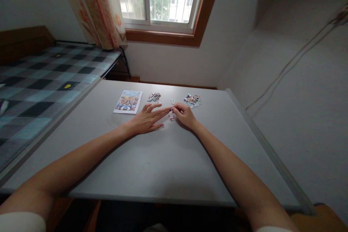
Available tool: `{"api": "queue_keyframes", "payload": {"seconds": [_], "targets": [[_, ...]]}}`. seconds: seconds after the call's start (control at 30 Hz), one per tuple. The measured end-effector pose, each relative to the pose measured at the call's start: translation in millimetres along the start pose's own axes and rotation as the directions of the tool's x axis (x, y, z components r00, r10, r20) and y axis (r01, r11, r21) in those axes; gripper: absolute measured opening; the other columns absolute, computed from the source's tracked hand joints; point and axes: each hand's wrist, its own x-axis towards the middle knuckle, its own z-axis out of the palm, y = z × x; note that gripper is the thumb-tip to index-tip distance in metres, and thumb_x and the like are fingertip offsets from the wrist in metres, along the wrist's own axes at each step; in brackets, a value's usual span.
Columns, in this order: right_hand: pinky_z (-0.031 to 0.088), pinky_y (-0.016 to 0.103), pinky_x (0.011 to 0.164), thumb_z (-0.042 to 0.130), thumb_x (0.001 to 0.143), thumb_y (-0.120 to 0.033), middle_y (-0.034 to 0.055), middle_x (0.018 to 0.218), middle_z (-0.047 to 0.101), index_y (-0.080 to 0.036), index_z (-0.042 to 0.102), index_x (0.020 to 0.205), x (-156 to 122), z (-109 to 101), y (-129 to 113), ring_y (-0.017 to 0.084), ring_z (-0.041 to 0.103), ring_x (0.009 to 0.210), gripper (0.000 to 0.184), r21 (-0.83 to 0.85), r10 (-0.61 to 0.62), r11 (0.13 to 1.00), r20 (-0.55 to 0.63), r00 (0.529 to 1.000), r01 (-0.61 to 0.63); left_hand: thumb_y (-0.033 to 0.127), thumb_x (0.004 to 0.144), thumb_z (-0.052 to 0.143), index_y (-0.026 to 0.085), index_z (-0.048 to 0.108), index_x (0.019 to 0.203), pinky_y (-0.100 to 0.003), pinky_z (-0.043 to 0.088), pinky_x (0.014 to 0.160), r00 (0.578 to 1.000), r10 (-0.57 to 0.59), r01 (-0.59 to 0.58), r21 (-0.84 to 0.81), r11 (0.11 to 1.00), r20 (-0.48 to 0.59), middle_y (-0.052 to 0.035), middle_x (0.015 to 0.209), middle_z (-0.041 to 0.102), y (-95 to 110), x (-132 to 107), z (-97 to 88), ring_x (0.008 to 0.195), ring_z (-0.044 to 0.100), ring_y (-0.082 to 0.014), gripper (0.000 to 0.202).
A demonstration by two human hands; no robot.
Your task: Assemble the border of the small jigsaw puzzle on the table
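Pinkish puzzle pieces (pixel 171 117) lie beside the fingers (pixel 177 107).

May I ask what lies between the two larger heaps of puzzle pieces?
In the head view, a small cluster of pieces lies between the left heap and right heap.

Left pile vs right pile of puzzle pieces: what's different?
The left pile covers less area; the right pile spreads wider. The left pile lies near the printed sheet; the right pile sits farther from it. Both are multicoloured and lie on the table.
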Motion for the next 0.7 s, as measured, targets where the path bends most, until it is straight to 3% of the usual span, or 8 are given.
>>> {"api": "queue_keyframes", "payload": {"seconds": [0.1,0.2,0.3,0.43,0.7], "targets": [[0.038,0.026,0.062,0.049,0.085,-0.036,0.0005,0.065,0.056,-0.018,0.059,0.070,0.3,-0.8,4.5,0.012,0.046,0.061,0.026,-0.004,0.022,1.000,-0.034,0.999,-0.022,0.040,0.095,0.048,0.025,0.050,0.138,-0.042,0.033,0.106,0.993,-0.068,0.067,-0.012,0.998,-0.098,-0.0094,0.135,0.055,-1.5,-1.3,0.1,0.124,0.044,-0.0261,0.046],[0.039,0.026,0.060,0.051,0.084,-0.037,0.0004,0.064,0.056,-0.018,0.059,0.069,0.6,-2.4,10.7,0.012,0.046,0.060,0.025,-0.029,0.052,0.998,-0.058,0.997,-0.054,0.037,0.096,0.043,0.021,0.061,0.125,-0.035,0.045,0.087,0.979,-0.156,0.153,-0.036,0.988,-0.132,-0.0086,0.093,0.069,-4.2,-3.1,2.7,0.089,0.060,-0.0198,0.038],[0.040,0.026,0.060,0.053,0.082,-0.037,0.0004,0.065,0.057,-0.017,0.061,0.070,1.1,-3.8,16.1,0.012,0.047,0.059,0.025,-0.036,0.075,0.996,-0.064,0.995,-0.078,0.037,0.097,0.039,0.020,0.064,0.123,-0.026,0.044,0.063,0.975,-0.202,0.198,-0.056,0.979,-0.087,-0.0009,0.056,0.061,-6.7,-4.4,6.9,0.053,0.055,-0.0137,0.040],[0.039,0.026,0.060,0.054,0.082,-0.035,0.0006,0.065,0.058,-0.016,0.063,0.072,1.4,-4.3,20.2,0.012,0.049,0.059,0.023,-0.043,0.091,0.995,-0.054,0.994,-0.093,0.037,0.095,0.042,0.025,0.070,0.117,-0.023,0.037,0.051,0.985,-0.169,0.167,-0.082,0.983,-0.021,-0.0004,0.050,0.061,-7.8,-4.2,10.4,0.044,0.053,-0.0125,0.037],[0.038,0.026,0.060,0.054,0.082,-0.034,0.0012,0.064,0.060,-0.016,0.065,0.072,2.6,-2.6,22.6,0.013,0.049,0.060,0.024,-0.099,0.105,0.989,-0.066,0.992,-0.112,0.036,0.093,0.045,0.025,0.075,0.105,-0.022,0.038,0.051,0.990,-0.142,0.142,-0.157,0.977,0.012,-0.0018,0.053,0.065,-6.3,-3.0,8.7,0.047,0.058,-0.0128,0.034]]}}
